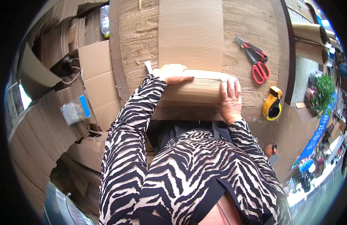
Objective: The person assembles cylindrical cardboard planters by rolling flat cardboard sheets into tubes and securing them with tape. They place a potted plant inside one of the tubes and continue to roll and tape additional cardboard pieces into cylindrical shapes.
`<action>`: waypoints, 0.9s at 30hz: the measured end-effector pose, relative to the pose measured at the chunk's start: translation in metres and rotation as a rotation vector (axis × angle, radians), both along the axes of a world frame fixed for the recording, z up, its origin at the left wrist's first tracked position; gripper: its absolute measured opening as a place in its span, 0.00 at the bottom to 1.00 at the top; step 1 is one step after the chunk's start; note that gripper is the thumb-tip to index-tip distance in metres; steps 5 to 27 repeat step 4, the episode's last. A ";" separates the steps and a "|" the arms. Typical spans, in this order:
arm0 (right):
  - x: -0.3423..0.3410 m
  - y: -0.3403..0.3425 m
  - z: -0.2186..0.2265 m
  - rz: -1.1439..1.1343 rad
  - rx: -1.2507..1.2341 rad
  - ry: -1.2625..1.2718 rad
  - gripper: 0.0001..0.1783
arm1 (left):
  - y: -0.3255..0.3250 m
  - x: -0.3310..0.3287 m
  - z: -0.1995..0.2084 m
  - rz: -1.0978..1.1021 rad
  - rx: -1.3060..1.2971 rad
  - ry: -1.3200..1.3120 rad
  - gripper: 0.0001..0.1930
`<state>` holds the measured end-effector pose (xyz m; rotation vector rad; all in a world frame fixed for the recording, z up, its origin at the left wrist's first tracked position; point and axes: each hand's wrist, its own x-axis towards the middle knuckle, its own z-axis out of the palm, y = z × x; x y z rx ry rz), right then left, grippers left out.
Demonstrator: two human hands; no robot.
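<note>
A long strip of ribbed corrugated cardboard point(190, 35) runs down the wooden table toward me. Its near end is folded over into a flat roll point(194, 92) at the table's front edge. My left hand point(175, 74) grips the roll's upper left corner, thumb along the top edge and fingers behind it. At the right end, my right hand point(230, 98) wraps its fingers over the roll's edge. Beside my left wrist a small white tab point(148, 67) sticks up. What lies inside the roll, if anything, is hidden.
Right of the strip lie red-handled scissors point(260, 71) and a red-and-black box cutter point(255, 50). A yellow tape dispenser point(272, 104) sits near the table's front right corner. Stacked cardboard point(42, 127) crowds the left side, with a plastic bottle point(105, 19). A green plant point(324, 93) stands far right.
</note>
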<state>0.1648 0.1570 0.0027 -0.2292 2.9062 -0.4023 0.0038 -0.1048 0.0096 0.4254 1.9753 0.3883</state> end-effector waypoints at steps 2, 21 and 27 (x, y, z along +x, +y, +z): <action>-0.005 -0.001 0.009 -0.012 -0.010 -0.061 0.59 | -0.009 0.003 -0.009 -0.071 0.066 0.113 0.32; -0.005 -0.002 0.005 -0.016 0.030 -0.040 0.57 | -0.001 -0.003 0.011 -0.119 0.010 0.157 0.30; -0.005 -0.002 0.005 -0.016 0.030 -0.040 0.57 | -0.001 -0.003 0.011 -0.119 0.010 0.157 0.30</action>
